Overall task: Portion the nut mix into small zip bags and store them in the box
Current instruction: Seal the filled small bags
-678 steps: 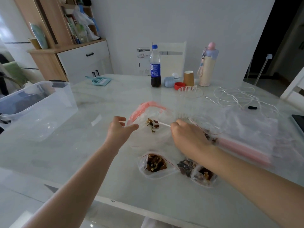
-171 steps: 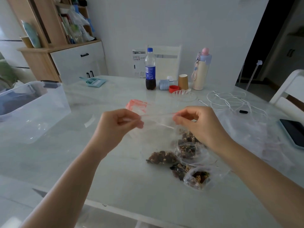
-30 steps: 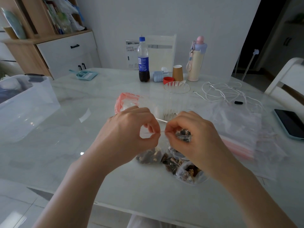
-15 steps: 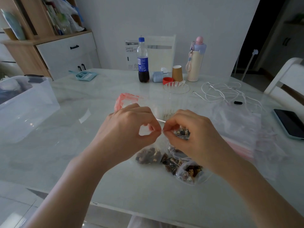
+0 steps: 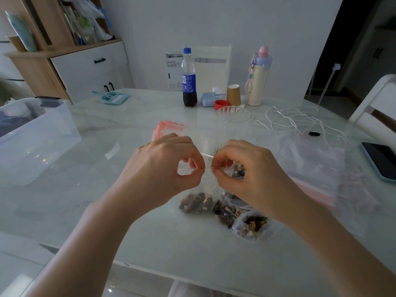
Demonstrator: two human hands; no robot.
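Observation:
My left hand (image 5: 165,168) and my right hand (image 5: 246,174) meet above the table, each pinching the top strip of a small clear zip bag (image 5: 196,202) that hangs between them with nut mix in its bottom. Several filled small bags (image 5: 246,224) lie on the table just below and to the right. The large nut mix bag with a red zip strip (image 5: 167,128) lies behind my hands. A clear plastic storage box (image 5: 32,133) stands at the left edge of the table.
A stack of empty zip bags (image 5: 310,163) lies to the right, with a phone (image 5: 381,161) and white cables (image 5: 295,121) beyond. At the back stand a cola bottle (image 5: 189,78), a paper cup (image 5: 234,95), a pink-capped flask (image 5: 258,76) and a clear dish (image 5: 233,113).
Earlier my hands held the bag top stretched wide apart; now they have come together at its middle. In the last second they hardly moved.

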